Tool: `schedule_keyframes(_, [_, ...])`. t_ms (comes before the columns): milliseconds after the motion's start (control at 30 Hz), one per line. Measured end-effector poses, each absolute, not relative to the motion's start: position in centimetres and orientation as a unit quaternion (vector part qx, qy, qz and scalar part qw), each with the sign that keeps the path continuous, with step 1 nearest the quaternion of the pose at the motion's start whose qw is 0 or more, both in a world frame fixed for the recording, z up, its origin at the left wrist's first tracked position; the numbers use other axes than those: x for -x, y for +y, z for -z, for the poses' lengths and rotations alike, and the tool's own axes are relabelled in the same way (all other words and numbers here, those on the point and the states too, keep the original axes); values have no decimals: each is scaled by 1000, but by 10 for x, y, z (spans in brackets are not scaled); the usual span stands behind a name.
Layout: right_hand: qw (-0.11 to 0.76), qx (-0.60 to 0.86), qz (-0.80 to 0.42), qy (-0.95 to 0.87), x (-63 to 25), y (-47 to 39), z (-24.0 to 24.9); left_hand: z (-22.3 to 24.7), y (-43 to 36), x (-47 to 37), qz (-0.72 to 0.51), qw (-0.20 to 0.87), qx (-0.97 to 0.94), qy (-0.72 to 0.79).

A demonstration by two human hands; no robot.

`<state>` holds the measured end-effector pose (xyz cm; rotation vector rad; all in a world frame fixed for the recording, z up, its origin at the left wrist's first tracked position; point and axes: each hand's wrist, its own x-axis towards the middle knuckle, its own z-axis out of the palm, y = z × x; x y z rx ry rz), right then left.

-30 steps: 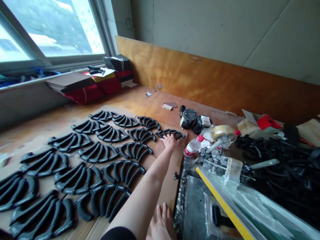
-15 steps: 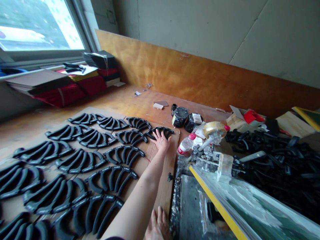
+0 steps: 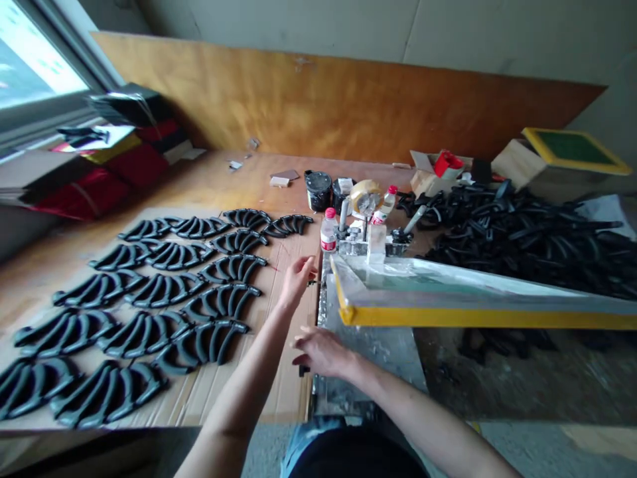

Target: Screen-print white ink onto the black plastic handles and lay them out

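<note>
Cardboard covers part of a wooden tabletop. Near its right edge the left hand reaches forward, fingers curled; I cannot tell whether they hold anything. The right hand, closer in, hangs half open, seemingly empty, beside a small black part. Black curved pieces lie fanned leftward on the cardboard. Beyond, the nearer bottle bears an unreadable red label

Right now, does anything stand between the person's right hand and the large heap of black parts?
Yes: the yellow-edged screen-printing frame cuts across the straight line, seen from this view, from the right hand to the heap of black parts.
</note>
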<state>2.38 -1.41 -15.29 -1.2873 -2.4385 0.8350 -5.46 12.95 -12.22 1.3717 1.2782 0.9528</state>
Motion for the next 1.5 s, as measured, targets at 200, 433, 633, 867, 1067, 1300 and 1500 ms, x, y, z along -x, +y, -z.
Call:
schedule_keyframes(200, [241, 511, -237, -791, -139, -65, 141, 37, 47, 26, -492, 565, -519, 412])
schedule_keyframes(433, [207, 693, -54, -689, -295, -85, 142, 50, 2, 33, -453, 584, -480, 473])
schedule_keyframes(633, [385, 669, -22, -636, -291, -17, 101, 120, -30, 45, -348, 609, -456, 548])
schedule_keyframes(867, [169, 598, -25, -783, -223, 52, 93, 180, -27, 40, -355, 572, -464, 576])
schedule_keyframes(1067, [79, 665, -19, -742, -232, 45, 108, 188, -26, 44, -337, 574, -471, 579])
schedule_keyframes(1300, [79, 558, -22, -826, -216, -3, 115, 186, -27, 45, -331, 587, -462, 576])
schedule_keyframes(1500, [80, 416, -88, -902, -230, -27, 96, 181, -27, 44, -347, 570, -467, 580])
